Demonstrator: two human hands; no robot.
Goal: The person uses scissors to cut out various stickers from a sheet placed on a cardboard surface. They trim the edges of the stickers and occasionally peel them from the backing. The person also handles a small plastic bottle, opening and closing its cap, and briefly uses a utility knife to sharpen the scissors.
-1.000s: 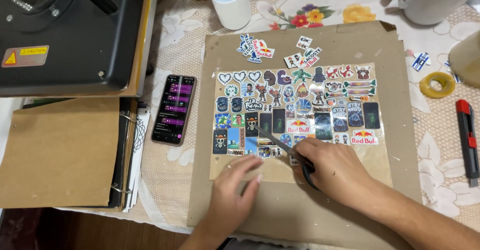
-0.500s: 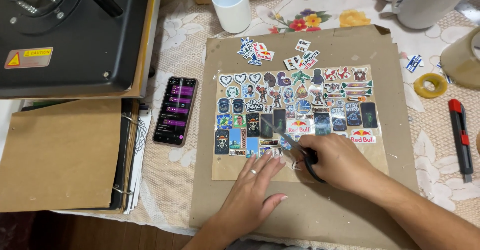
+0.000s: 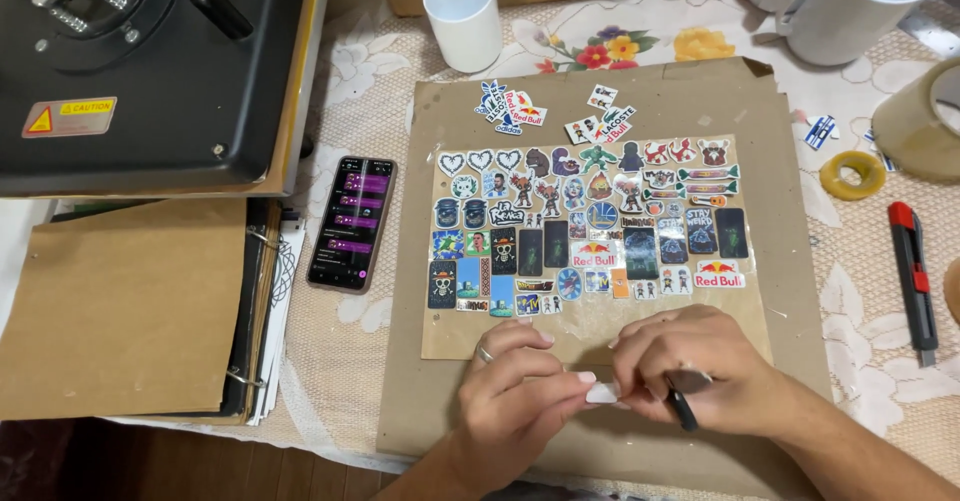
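Both hands meet low on the cardboard sheet (image 3: 600, 101), just below the sticker sheet (image 3: 590, 226). Left hand (image 3: 515, 391) pinches a small white sticker (image 3: 603, 392) at its fingertips; right hand (image 3: 700, 371) touches that sticker too, grip clenched on a dark-handled knife (image 3: 682, 409) (blade hidden).

1. A sticker sheet (image 3: 590, 251) lies on a cardboard board (image 3: 780, 261) at the middle of the table.
2. Loose stickers (image 3: 512, 109) lie on the board, far of the sheet.
3. A phone (image 3: 352, 223) lies left of the board.
4. Left of the phone lies a binder (image 3: 120, 306); far of that stands a press machine (image 3: 150, 61).
5. A mug (image 3: 463, 16) stands far of the board.
6. A utility knife (image 3: 912, 276) lies right of the board, with a tape ring (image 3: 852, 175) far of it.
7. Both hands, left (image 3: 515, 401) and right (image 3: 700, 371), meet at the board's near edge.
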